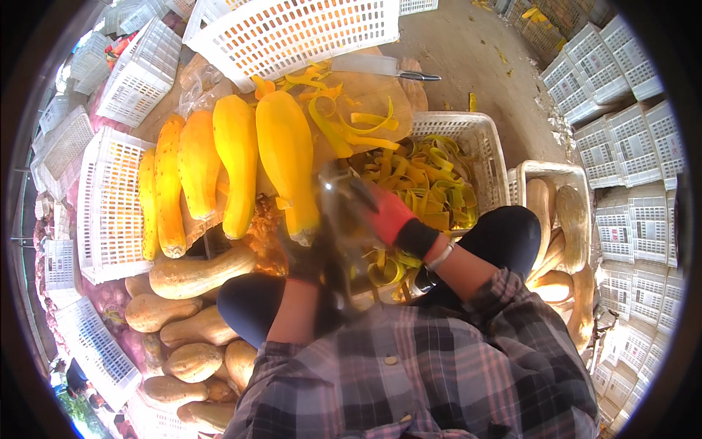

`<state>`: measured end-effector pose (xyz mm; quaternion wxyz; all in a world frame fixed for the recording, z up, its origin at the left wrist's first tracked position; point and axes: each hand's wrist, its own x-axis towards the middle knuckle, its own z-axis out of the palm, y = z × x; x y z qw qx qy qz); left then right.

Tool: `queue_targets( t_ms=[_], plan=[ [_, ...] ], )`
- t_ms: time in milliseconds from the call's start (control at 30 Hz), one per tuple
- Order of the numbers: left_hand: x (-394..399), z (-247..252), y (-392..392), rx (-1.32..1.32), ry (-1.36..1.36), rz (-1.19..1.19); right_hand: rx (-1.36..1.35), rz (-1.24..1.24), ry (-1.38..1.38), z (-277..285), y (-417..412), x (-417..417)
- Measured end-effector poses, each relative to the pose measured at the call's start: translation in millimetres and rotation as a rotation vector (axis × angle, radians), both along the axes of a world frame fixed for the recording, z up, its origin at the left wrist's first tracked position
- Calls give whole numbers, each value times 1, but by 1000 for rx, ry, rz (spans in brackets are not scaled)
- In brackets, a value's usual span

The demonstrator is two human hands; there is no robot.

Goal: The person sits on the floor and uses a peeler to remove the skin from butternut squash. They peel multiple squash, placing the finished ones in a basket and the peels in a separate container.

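My left hand (303, 260), in a dark glove, is at the stem end of a peeled yellow squash (284, 140). A blurred patch hides its fingers, so its grip is unclear. My right hand (388, 215) wears a red and black glove and is over the near side of a white crate (496, 159) of peel strips (433, 175). Its fingertips blur into a dark shape; whether they hold a tool cannot be told. Several more peeled squashes (235, 159) lie side by side to the left, on a wooden board (378, 93).
A cleaver (364, 65) lies at the board's far edge, beside a large white crate (296, 41). Unpeeled squashes (197, 274) are piled at my left; others fill a crate (584, 186) at my right. Stacked crates (625, 142) line the right side.
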<state>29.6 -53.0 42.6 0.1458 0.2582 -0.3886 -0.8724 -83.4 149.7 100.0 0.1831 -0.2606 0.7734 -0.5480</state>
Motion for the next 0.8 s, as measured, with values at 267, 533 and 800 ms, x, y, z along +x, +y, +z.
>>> queue_targets(
  t_ms=[267,533,800],
  plan=[
    [-3,8,10,669,-64,95,207,-101,128,62,-139,-161],
    [-6,32,23,578,13,86,314,281,121,59,-45,-17],
    [-4,22,20,437,126,-10,257,121,207,99,-100,-125]
  ],
)
